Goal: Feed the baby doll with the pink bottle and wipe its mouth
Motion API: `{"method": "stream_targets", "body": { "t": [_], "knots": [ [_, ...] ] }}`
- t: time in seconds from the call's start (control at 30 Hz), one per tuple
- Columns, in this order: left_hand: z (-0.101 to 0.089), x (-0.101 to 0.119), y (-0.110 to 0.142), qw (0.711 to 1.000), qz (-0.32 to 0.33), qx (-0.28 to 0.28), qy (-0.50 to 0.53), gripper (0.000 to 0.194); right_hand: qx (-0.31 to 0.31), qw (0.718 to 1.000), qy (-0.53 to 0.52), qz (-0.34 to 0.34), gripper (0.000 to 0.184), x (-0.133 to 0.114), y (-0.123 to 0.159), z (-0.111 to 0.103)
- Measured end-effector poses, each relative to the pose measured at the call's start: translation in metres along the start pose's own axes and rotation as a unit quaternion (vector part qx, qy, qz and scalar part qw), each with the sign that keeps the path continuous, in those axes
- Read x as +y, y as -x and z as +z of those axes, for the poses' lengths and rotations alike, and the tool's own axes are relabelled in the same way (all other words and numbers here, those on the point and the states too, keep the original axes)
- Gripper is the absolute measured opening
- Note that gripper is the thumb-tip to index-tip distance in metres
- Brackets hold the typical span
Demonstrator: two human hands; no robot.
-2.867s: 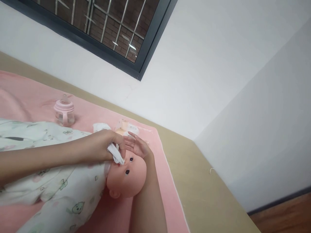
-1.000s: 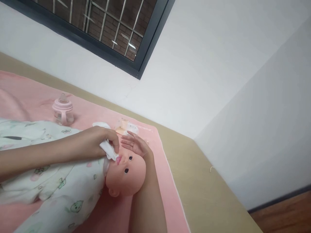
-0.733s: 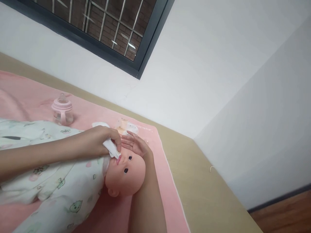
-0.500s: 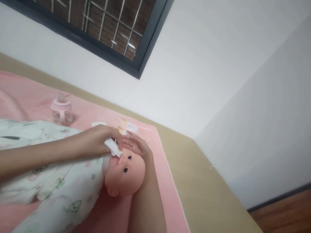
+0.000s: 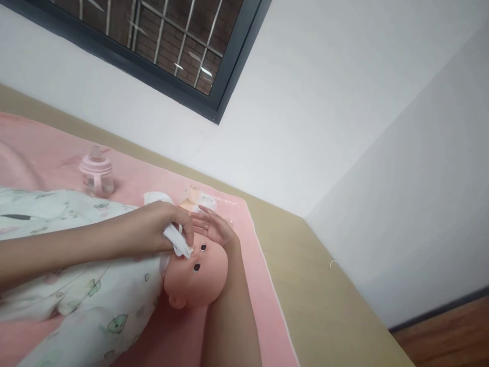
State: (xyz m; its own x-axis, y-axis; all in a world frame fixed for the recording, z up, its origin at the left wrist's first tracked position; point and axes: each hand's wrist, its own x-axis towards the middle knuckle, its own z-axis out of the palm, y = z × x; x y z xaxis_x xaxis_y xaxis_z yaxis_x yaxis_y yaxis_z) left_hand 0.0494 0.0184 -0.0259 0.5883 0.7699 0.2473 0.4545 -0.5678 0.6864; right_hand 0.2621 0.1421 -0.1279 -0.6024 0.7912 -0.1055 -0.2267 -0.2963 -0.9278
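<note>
A baby doll (image 5: 198,278) in a white printed sleepsuit (image 5: 95,300) lies on a pink blanket (image 5: 248,285). My left hand (image 5: 156,229) pinches a small white cloth (image 5: 179,243) and presses it on the doll's mouth. My right hand (image 5: 214,229) lies behind the doll's head with its fingers stretched out, cupping the far side of the head; its forearm runs under the head toward me.
A pink baby bottle (image 5: 95,176) stands on the blanket at the back left. A folded white cloth (image 5: 155,197) and a small peach-and-white item (image 5: 198,200) lie beyond the hands. The tan bed edge (image 5: 328,306) meets white walls; a barred window (image 5: 160,35) is above.
The left hand has rubbed the cloth back and forth over the doll's mouth and chin; it now covers the lips again. The right hand has stayed behind the head.
</note>
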Motion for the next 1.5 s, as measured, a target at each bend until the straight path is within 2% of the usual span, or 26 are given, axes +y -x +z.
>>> {"method": "stream_targets", "body": {
  "t": [0.23,0.37,0.47,0.57,0.7,0.8,0.93,1.03,1.17,1.27,1.37,1.5],
  "knots": [
    [0.000,-0.003,-0.006,0.999,0.005,0.012,-0.045,0.017,-0.008,1.000,-0.007,-0.007,0.054,0.001,0.000,0.000],
    [-0.002,-0.005,-0.011,0.997,0.007,0.042,-0.071,0.020,-0.002,1.000,-0.009,-0.012,0.051,0.001,0.001,0.001],
    [-0.006,-0.006,-0.012,0.995,-0.011,0.070,-0.069,0.029,-0.010,0.999,0.026,-0.027,0.046,-0.012,0.010,0.005],
    [-0.012,-0.007,-0.011,0.995,-0.037,0.077,-0.041,0.043,-0.014,0.994,0.092,-0.061,0.040,-0.043,0.029,0.013],
    [-0.020,-0.005,-0.007,0.991,-0.069,0.105,-0.037,0.052,-0.048,0.969,0.210,-0.118,0.038,-0.091,0.064,0.043],
    [-0.022,-0.001,-0.004,0.987,-0.095,0.121,-0.036,0.058,-0.101,0.931,0.331,-0.112,0.031,-0.112,0.084,0.078],
    [-0.023,-0.002,-0.003,0.987,-0.099,0.121,-0.029,0.062,-0.132,0.880,0.446,-0.095,0.027,-0.118,0.091,0.117],
    [-0.023,-0.011,-0.001,0.989,-0.103,0.108,-0.017,0.066,-0.113,0.875,0.461,-0.092,0.028,-0.114,0.087,0.126],
    [-0.031,-0.026,0.004,0.980,-0.097,0.167,0.051,0.069,-0.049,0.899,0.421,-0.113,0.027,-0.108,0.072,0.108],
    [-0.046,-0.033,0.009,0.970,-0.101,0.208,0.083,0.066,0.054,0.936,0.326,-0.121,0.031,-0.094,0.053,0.079],
    [-0.066,-0.037,0.013,0.956,-0.116,0.258,0.073,0.062,0.132,0.959,0.210,-0.139,0.037,-0.068,0.029,0.047],
    [-0.088,-0.043,0.019,0.938,-0.139,0.309,0.068,0.061,0.134,0.983,0.073,-0.102,0.059,-0.028,0.007,0.018]
  ]
}}
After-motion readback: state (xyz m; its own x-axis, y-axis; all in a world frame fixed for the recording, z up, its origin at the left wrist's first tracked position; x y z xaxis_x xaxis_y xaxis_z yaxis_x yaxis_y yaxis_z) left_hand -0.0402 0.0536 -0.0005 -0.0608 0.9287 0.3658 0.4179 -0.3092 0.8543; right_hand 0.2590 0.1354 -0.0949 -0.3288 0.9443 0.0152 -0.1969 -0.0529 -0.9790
